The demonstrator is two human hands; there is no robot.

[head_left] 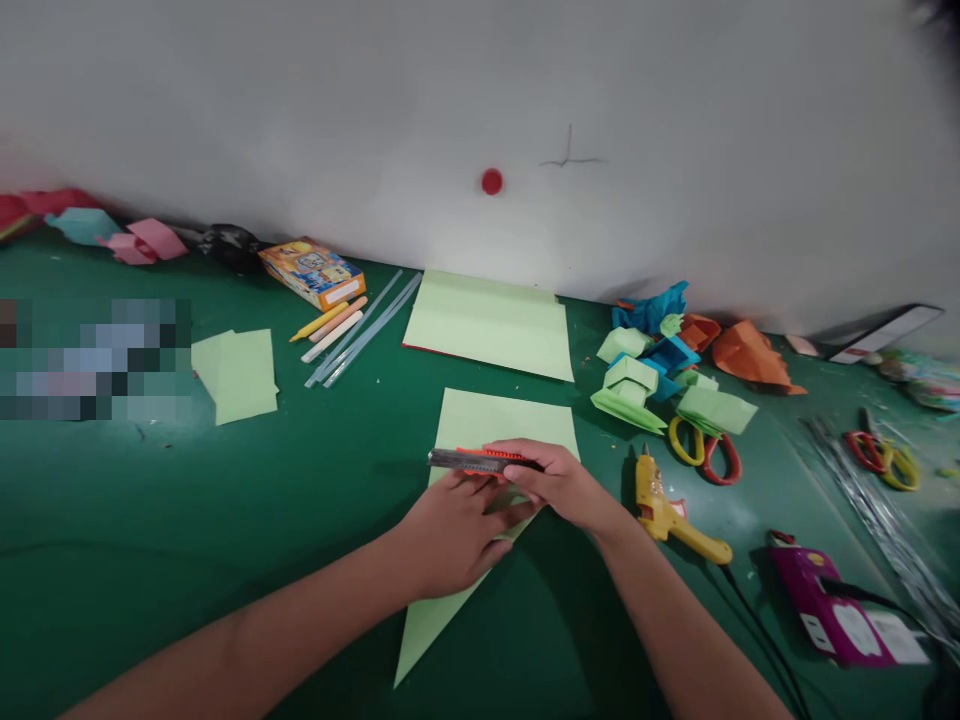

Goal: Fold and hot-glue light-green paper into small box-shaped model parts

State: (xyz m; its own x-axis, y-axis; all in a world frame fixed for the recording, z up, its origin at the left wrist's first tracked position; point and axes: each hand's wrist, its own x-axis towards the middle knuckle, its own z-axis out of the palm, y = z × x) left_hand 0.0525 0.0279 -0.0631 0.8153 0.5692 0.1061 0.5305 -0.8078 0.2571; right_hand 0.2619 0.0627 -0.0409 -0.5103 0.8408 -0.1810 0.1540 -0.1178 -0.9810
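Observation:
A light green paper sheet (pixel 510 418) lies on the table in front of me, its lower part narrowing to a point near my body. My left hand (pixel 463 528) rests on this sheet with its fingers spread, pressing it down. My right hand (pixel 559 482) is wrapped round a utility knife (pixel 480 461) with an orange and dark body. The knife lies sideways just above my left fingertips, one end toward the left. Parts of the sheet are hidden beneath my hands.
Behind lies a stack of green paper (pixel 491 325). Left are glue sticks (pixel 364 330), crayons (pixel 326 320), a crayon box (pixel 315 275) and paper pieces (pixel 247 380). Right are folded paper shapes (pixel 630 385), a yellow glue gun (pixel 664 510), scissors (pixel 720 460) and a purple power strip (pixel 825 605).

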